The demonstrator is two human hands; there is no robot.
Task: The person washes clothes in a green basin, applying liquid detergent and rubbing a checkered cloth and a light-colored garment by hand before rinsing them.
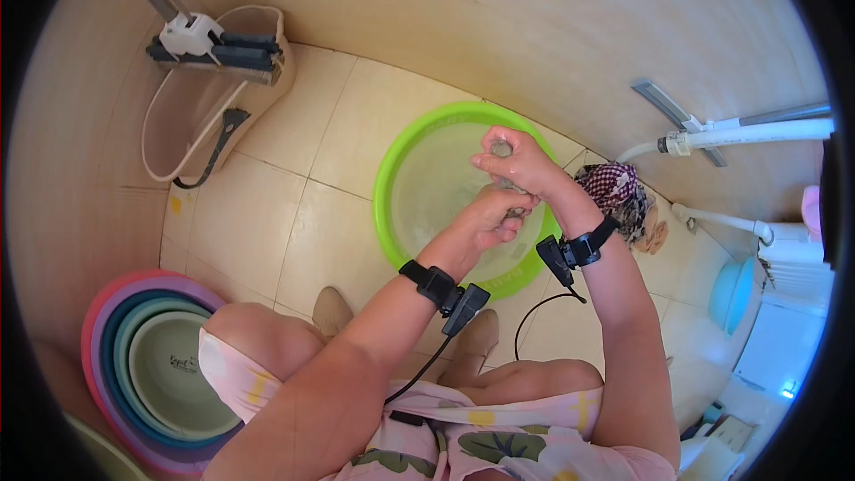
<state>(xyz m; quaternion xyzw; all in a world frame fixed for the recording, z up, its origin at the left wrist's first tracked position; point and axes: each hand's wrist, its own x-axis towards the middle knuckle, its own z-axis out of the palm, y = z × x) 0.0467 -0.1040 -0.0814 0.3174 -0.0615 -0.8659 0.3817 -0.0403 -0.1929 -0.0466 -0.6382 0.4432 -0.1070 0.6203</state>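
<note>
Both my hands are above a bright green round basin [384, 187] on the floor, with cloudy pale liquid in it. My left hand [485, 218] is closed round one part of a wet greyish cloth [501, 149]. Just beyond it, my right hand [527, 165] grips another part, with a bunched end poking out between thumb and fingers. The cloth looks twisted between the two fists; most of it is hidden by my fingers, so its exact kind does not show. A black strapped device sits on each wrist, with a cable hanging from it.
At far left stands a beige bucket [285, 58] with a sponge mop [214, 49]. Nested basins [93, 352] lie near left. Right of the green basin are a checked cloth heap [610, 185] and white pipes [757, 134]. A blue basin [732, 296] is farther right.
</note>
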